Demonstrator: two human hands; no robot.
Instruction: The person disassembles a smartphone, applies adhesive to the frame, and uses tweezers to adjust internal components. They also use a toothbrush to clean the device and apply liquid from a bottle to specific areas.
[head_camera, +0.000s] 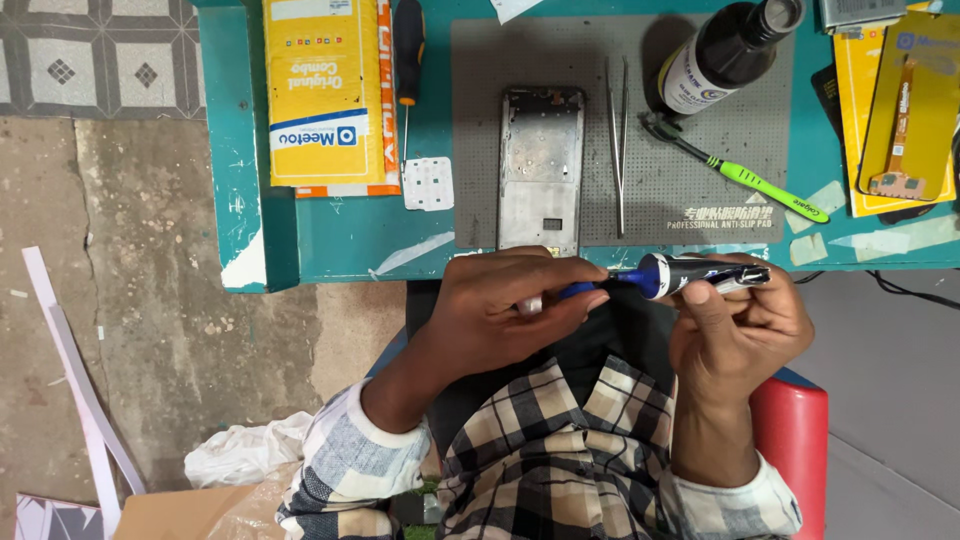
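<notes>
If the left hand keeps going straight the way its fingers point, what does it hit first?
Likely the blue-capped tube held by the right hand; the left hand points rightward at its cap, nearly touching.

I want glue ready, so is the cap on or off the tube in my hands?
Cannot tell. The left hand pinches the tube's blue tip; the right hand holds its body.

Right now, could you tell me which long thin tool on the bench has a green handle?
The brush by the dark bottle; the screwdriver is black and orange, the tweezers bare metal.

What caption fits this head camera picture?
Both hands, left hand and right hand, hold a blue-tipped tube near a phone frame.
</notes>
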